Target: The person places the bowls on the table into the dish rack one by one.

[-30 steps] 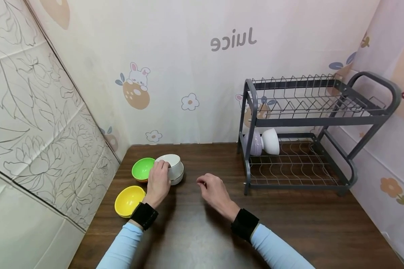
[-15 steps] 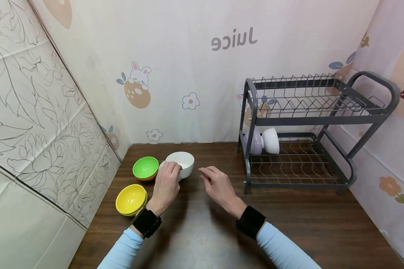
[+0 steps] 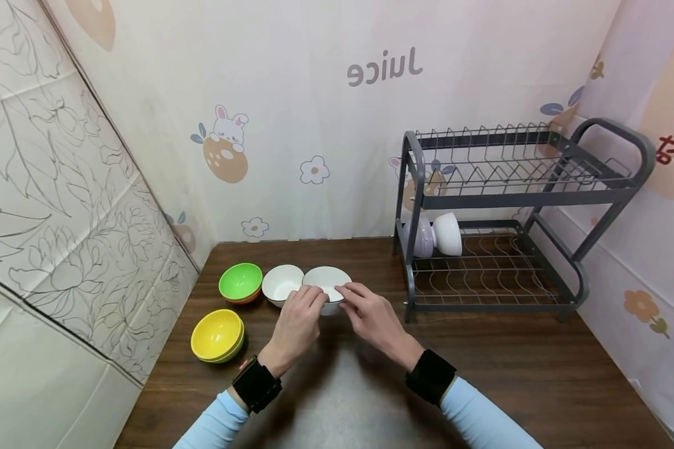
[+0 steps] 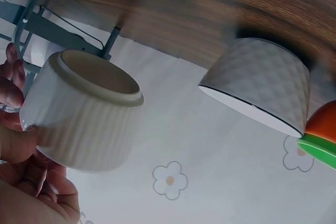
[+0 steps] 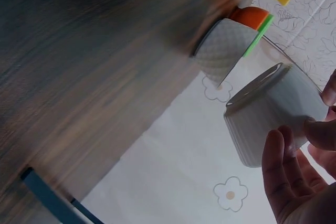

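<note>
In the head view a white ribbed bowl [image 3: 326, 278] is held at its near rim between both hands. My left hand [image 3: 296, 323] pinches the rim's left part; in the left wrist view the thumb [image 4: 18, 142] lies against the ribbed side. My right hand [image 3: 375, 321] grips the rim's right part, with fingertips on the bowl [image 5: 273, 111] in the right wrist view. Both wrist views show the bowl raised off the table, its foot ring visible. Left of it, a second white bowl [image 4: 257, 85] with a diamond-pattern side and dark rim stands on the table.
A green bowl [image 3: 240, 280] stacked on an orange one stands at the left, with stacked yellow bowls [image 3: 217, 335] nearer. At the right is a two-tier dish rack [image 3: 517, 202]; its lower shelf holds a lilac bowl [image 3: 424, 238] and a white bowl [image 3: 448, 234]. A wall backs the table.
My left hand has lifted the ribbed bowl off the second white bowl and carried it right. My right hand, which held nothing before, now grips its rim too.
</note>
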The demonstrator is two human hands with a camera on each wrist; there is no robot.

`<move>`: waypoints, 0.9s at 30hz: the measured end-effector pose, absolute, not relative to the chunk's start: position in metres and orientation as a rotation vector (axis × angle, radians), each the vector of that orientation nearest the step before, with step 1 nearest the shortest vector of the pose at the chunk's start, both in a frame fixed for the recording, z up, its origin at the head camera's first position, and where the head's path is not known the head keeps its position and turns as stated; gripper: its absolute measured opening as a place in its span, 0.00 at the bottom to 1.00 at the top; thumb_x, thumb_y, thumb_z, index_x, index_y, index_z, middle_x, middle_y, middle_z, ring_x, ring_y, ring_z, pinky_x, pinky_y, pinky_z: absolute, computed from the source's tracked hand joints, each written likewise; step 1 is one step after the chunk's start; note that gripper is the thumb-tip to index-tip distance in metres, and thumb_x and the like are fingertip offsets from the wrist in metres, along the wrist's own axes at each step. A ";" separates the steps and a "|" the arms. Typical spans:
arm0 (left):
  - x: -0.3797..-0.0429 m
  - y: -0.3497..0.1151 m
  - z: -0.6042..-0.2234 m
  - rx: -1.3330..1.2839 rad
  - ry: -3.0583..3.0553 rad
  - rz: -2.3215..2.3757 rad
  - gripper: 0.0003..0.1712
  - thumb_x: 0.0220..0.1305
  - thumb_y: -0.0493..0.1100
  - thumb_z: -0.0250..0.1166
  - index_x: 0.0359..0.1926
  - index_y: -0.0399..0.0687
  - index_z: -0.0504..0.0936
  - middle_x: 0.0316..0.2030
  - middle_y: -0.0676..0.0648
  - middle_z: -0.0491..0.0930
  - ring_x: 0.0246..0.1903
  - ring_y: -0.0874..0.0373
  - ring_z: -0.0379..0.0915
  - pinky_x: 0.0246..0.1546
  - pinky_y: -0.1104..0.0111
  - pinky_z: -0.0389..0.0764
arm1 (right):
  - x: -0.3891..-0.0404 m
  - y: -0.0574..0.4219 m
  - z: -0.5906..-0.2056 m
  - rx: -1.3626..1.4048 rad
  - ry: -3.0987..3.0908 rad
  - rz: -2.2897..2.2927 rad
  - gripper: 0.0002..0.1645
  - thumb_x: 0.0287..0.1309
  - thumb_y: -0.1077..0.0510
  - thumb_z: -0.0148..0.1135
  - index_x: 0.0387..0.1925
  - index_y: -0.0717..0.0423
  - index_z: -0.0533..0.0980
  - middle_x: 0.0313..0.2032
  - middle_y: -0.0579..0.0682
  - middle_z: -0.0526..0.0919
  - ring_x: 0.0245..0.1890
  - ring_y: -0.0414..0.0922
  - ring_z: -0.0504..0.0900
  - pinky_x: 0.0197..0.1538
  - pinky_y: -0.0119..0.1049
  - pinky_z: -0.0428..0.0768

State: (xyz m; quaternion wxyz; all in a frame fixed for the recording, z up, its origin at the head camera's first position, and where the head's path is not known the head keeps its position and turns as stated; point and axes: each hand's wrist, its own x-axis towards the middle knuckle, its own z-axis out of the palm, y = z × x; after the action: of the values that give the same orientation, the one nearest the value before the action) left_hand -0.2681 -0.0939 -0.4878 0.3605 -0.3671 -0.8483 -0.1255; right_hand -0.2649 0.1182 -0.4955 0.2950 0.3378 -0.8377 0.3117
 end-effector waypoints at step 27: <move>-0.257 -0.073 -0.479 -1.052 -2.156 -0.282 0.16 0.60 0.25 0.54 0.42 0.44 0.82 0.41 0.50 0.78 0.44 0.52 0.74 0.35 0.64 0.68 | -0.250 0.141 -0.501 0.952 -2.172 0.701 0.17 0.57 0.69 0.76 0.49 0.58 0.87 0.44 0.50 0.87 0.44 0.46 0.87 0.44 0.40 0.86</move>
State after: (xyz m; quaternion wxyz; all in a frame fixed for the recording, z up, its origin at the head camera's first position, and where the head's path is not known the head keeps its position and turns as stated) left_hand -0.2567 -0.0733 -0.4787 0.3552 -0.4070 -0.8345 -0.1090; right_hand -0.2496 0.1409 -0.5014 0.3281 0.3638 -0.8296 0.2679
